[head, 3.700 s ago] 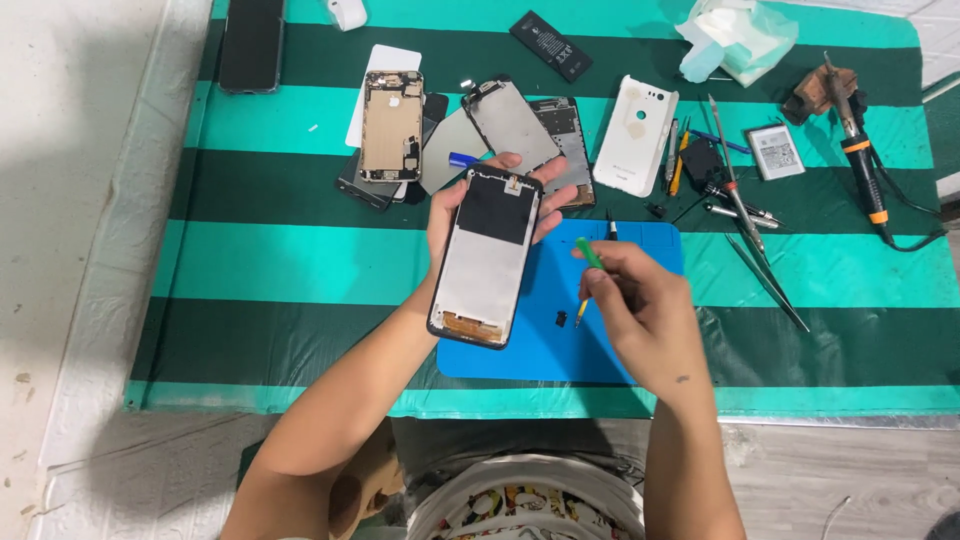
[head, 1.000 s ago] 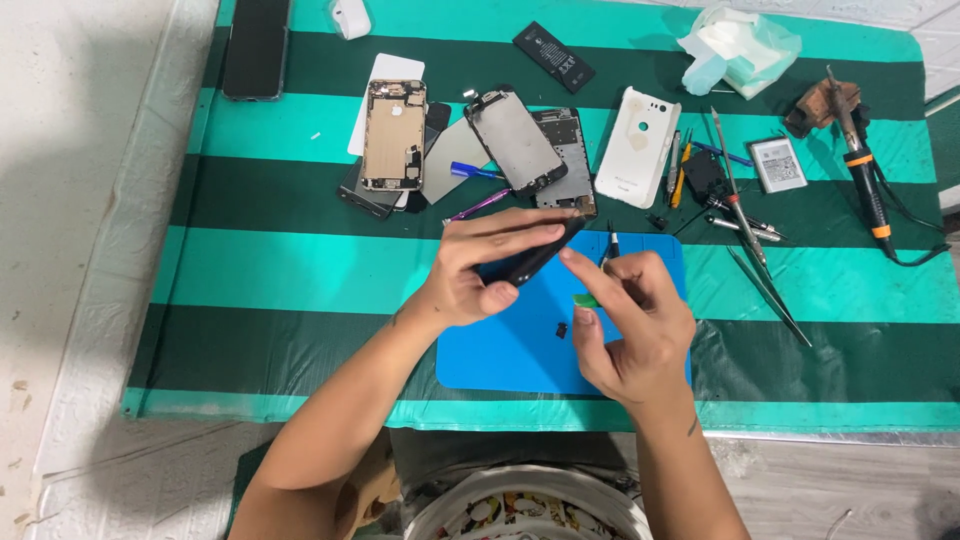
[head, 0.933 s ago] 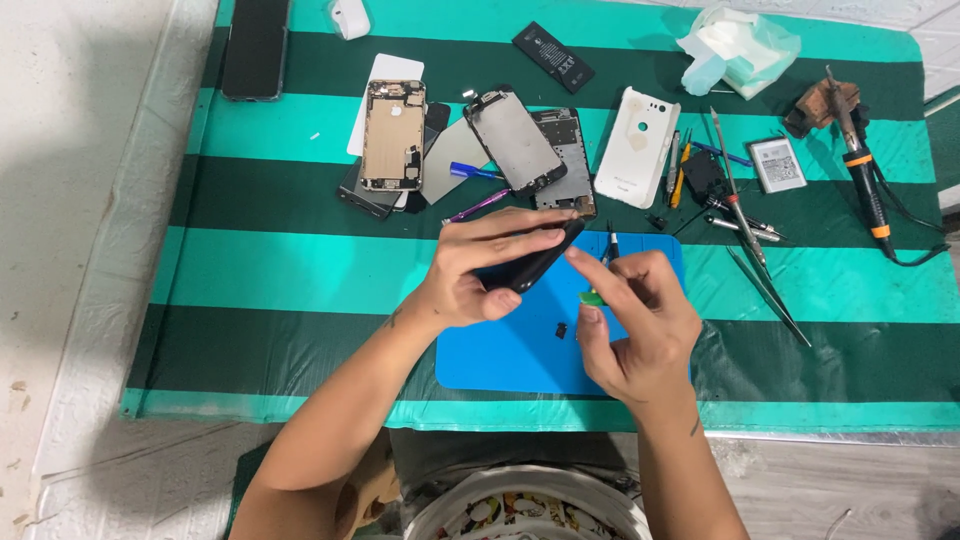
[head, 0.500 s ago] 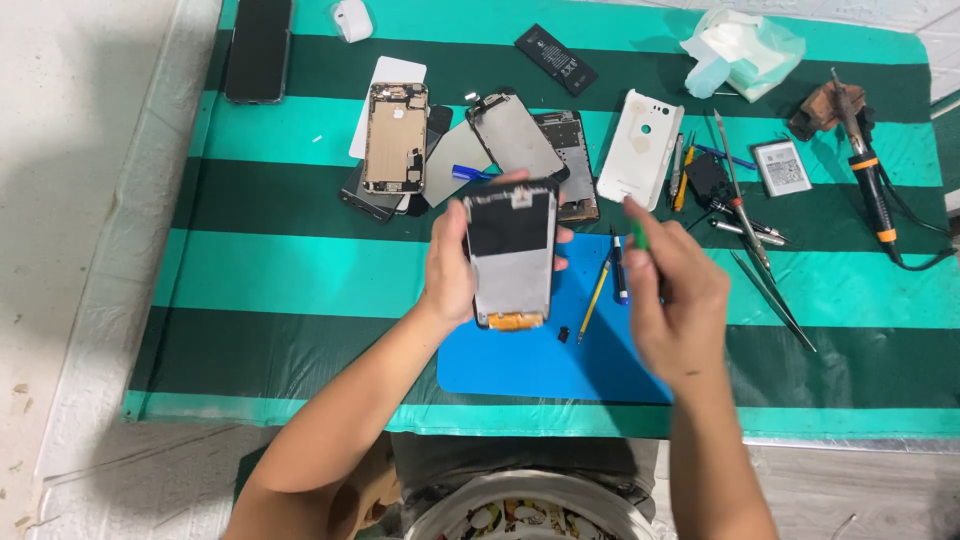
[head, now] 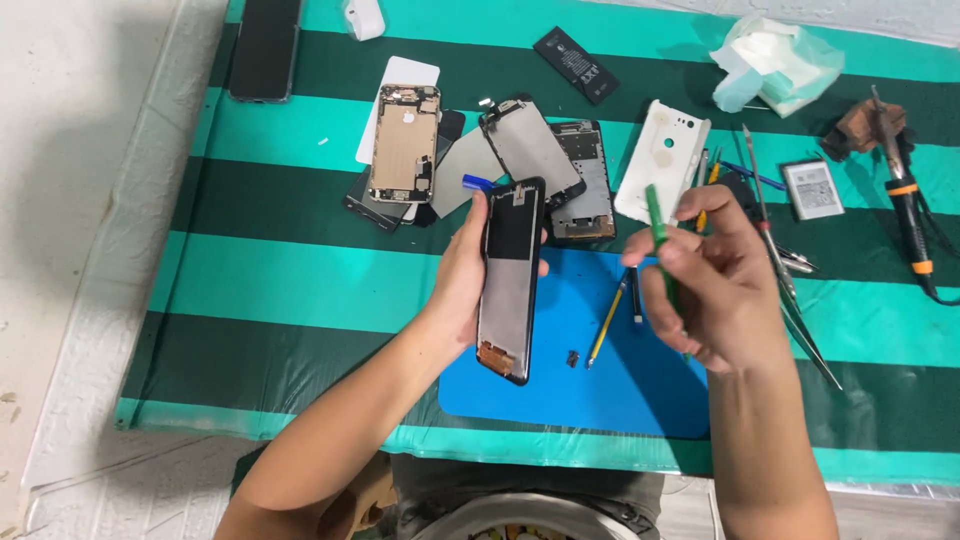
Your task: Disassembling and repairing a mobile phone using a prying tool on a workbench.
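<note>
Above the blue mat (head: 600, 390), the left hand (head: 462, 285) gripped the phone screen (head: 510, 280) by its long edges, a thin, light, breakable part, while the right hand (head: 715, 285) pinched a green tool (head: 656, 225).

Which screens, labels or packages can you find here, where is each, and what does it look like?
Phone screen panel: in the left hand, long dark rectangle, copper patch at its bottom.
Dark phone: top left of the striped cloth, black slab.
Black battery: top centre, white label.
Small battery: far right, pale label, dark edge.
</note>
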